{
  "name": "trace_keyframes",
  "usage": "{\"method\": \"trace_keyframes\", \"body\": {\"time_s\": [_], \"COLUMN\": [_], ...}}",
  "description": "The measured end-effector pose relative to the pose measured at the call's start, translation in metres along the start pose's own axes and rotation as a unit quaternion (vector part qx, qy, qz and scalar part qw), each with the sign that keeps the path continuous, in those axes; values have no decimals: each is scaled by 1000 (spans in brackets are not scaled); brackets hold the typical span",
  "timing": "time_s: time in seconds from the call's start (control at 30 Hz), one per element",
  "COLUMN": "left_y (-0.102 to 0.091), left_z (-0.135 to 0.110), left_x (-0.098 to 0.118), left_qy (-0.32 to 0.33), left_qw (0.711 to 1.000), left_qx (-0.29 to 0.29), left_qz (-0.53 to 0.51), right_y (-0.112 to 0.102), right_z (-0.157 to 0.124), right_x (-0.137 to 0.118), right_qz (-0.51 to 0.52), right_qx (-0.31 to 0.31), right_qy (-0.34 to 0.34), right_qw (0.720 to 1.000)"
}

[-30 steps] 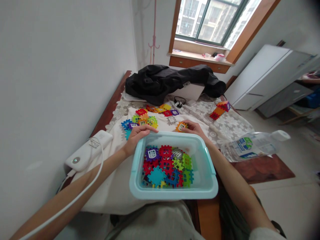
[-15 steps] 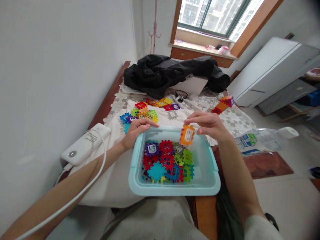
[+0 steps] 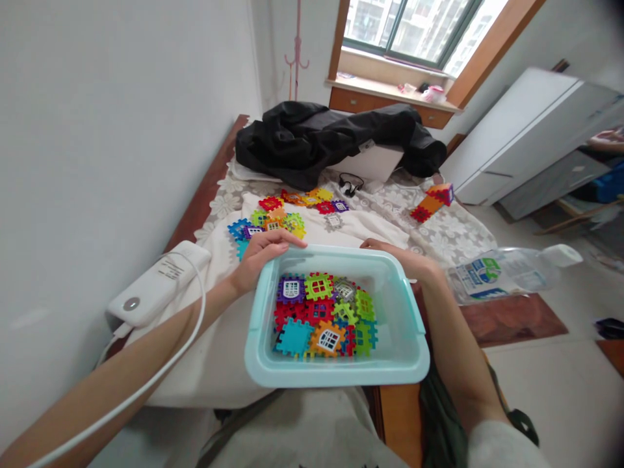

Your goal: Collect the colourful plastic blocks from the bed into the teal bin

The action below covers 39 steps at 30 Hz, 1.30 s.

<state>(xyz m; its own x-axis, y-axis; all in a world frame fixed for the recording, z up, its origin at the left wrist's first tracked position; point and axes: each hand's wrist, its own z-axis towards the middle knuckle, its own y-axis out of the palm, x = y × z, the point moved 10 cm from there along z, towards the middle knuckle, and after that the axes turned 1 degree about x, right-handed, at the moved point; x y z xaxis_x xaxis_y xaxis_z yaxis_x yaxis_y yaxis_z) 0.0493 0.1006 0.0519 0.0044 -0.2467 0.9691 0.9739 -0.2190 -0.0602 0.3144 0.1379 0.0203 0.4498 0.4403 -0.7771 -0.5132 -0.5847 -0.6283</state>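
the pale blue bin (image 3: 409,364) sits on the person's lap, its far rim up against the edge of the desk (image 3: 205,195), and it holds a loose heap of interlocking plastic tiles (image 3: 324,315), with an orange window tile (image 3: 329,338) lying on top near the front. the left hand (image 3: 258,253) grips the far left corner of the bin, fingers curled over the rim; the right hand (image 3: 407,260) rests over the far right corner with its fingers stretched toward the cloth beyond, holding nothing that i can see. more tiles lie scattered on the white cloth (image 3: 341,227) past the bin, in 1 cluster (image 3: 273,221) behind the left hand, and a small built stack (image 3: 433,201) stands well apart to the right. the main risk, as i judge it, is the bin tipping: it is propped on the lap, so if either hand lets go or pulls unevenly, the near side could drop and spill the heap onto the floor. a reach over the rim could also drag the cloth and scatter the loose tiles. the white cable (image 3: 146,390) crosses the left forearm and leads to the power bank (image 3: 156,286) near the desk edge; a wide arm swing might snag it and pull the bank off. the water bottle (image 3: 502,273) lies on its side near the right elbow and could roll off if nudged.
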Motion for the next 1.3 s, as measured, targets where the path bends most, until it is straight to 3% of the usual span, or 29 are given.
{"method": "trace_keyframes", "body": {"time_s": [0.13,0.43,0.6,0.77,0.83,0.93,1.07,1.2,1.3], "left_y": [-1,0,1,-1,-1,0,0,0,-1], "left_z": [-1,0,-1,-1,0,1,1,-1,-2], "left_x": [1,-1,0,-4,-3,2,7,4,1], "left_qy": [2,-2,-1,-9,-11,-1,14,10,4], "left_qw": [1000,1000,1000,1000,1000,999,999,999,999], "left_qx": [2,1,-1,1,-5,-15,-25,-26,-25], "left_qz": [12,-1,-25,-21,-26,-35,-34,-35,-34], "right_y": [4,10,7,4,-4,-30,-61,-79,-86], "right_z": [-1,-4,-5,-1,3,8,1,-10,-21], "right_x": [-3,-16,-26,-11,6,35,55,25,-28], "right_qz": [16,-37,-34,-22,-4,41,201,302,294], "right_qx": [1,-57,-57,-71,-31,119,334,436,439], "right_qy": [14,20,-6,17,42,75,67,-16,-88], "right_qw": [1000,997,998,997,999,989,918,848,844]}}
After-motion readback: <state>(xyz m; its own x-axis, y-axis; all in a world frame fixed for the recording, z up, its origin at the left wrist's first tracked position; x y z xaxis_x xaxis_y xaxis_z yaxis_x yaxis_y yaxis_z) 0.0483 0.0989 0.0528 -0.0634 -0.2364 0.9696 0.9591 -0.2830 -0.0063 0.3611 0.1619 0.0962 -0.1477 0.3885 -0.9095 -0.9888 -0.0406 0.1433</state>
